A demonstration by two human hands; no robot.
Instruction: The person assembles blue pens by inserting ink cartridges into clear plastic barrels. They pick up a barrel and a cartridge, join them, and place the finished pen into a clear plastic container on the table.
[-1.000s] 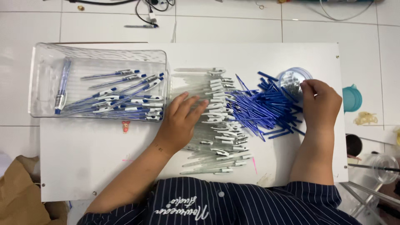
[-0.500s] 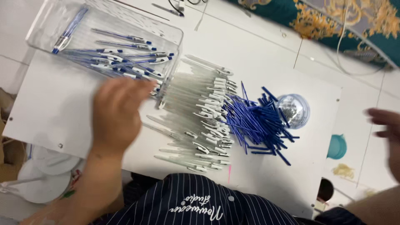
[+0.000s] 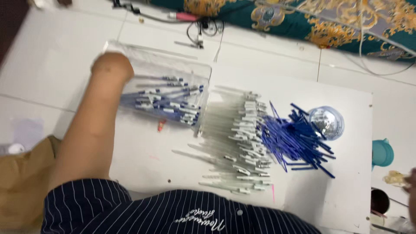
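The left arm stretches from the striped sleeve at about seven o'clock up toward eleven o'clock, forearm bare and nearly straight. The left hand [image 3: 112,66] sits at the far end of that reach, blurred, seen from the back with the knuckles rounded; the fingers are tucked out of sight, so whether they are curled closed or merely bent cannot be told. The right hand [image 3: 411,180] shows only as a dark blurred sliver at the frame's edge near four o'clock, well apart from the left; its pose cannot be told.
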